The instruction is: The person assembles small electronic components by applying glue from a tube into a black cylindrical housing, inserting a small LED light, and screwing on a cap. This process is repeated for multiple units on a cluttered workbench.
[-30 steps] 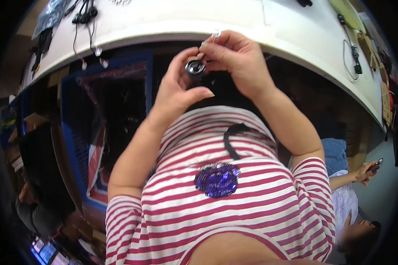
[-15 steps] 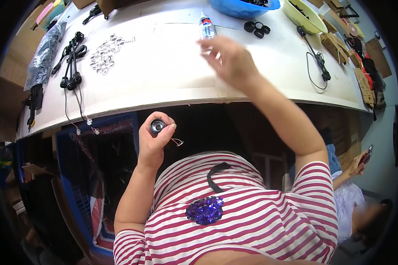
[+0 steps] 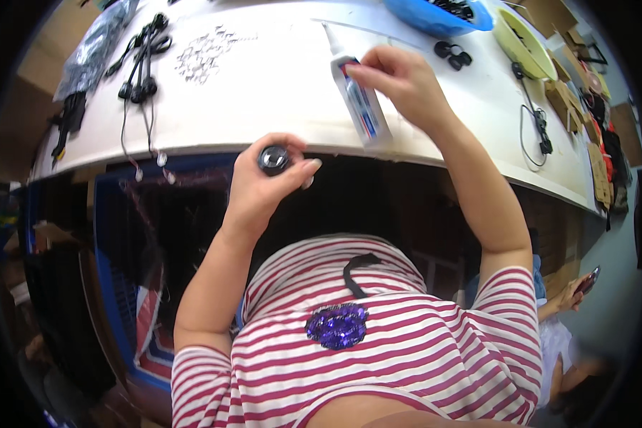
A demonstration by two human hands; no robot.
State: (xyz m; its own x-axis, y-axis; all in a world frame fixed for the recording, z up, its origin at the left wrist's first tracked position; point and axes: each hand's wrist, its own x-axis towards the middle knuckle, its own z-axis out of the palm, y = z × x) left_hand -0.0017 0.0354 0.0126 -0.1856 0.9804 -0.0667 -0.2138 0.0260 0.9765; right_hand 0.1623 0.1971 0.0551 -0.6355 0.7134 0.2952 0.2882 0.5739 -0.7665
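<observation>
My left hand [image 3: 253, 187] is wrapped round a short black cylindrical part [image 3: 273, 160], just in front of the table edge. Its round end faces up and shows a shiny, lens-like centre. Over the table, my right hand [image 3: 409, 87] pinches a white, blue and red glue tube [image 3: 364, 107] near its upper part. The tube slants, with its narrow pale nozzle pointing away to the far left and its wide end toward the table's near edge. My right palm is turned from view.
On the white table [image 3: 278, 100], several clear rings [image 3: 208, 55] lie left of centre, beside black cables [image 3: 144, 71]. Farther right are black caps [image 3: 453, 54], a blue bowl [image 3: 442, 20], a yellow bowl [image 3: 524, 46] and another cable [image 3: 538, 128]. A person holding a phone [image 3: 587, 279] is at right.
My right hand has taken hold of the glue tube and lifted it nearer, tilting it. My left hand has moved up toward the table edge with the black cylindrical part. The view has shifted.
</observation>
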